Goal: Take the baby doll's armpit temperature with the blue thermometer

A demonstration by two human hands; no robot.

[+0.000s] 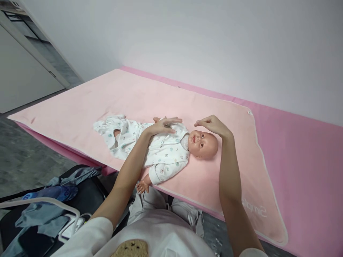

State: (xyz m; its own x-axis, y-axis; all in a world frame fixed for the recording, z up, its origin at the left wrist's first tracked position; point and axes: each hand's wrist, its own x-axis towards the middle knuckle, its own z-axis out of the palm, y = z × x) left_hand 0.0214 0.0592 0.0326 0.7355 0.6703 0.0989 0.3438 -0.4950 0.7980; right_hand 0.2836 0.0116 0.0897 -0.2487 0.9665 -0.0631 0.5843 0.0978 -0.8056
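Note:
A baby doll (pixel 203 144) lies on its back on a pale pink mat (pixel 235 171), its bald head to the right. It wears a white printed baby outfit (pixel 168 151) with long sleeves and legs. My left hand (pixel 164 126) is over the doll's upper chest and far arm, fingers stretched out; whether it touches the cloth is hard to tell. Just beyond the doll's head, my right hand (pixel 213 125) is bent at the wrist, its fingers extended left toward the shoulder. Nothing shows in either hand. One doll hand (pixel 143 186) sticks out at the near edge.
The mat lies over a darker pink cover (pixel 308 171) on a table against a white wall (pixel 214 46). At the lower left, a black chair (pixel 34 246) holds grey-blue cloth (pixel 50 210). A door (pixel 24 71) is at the far left.

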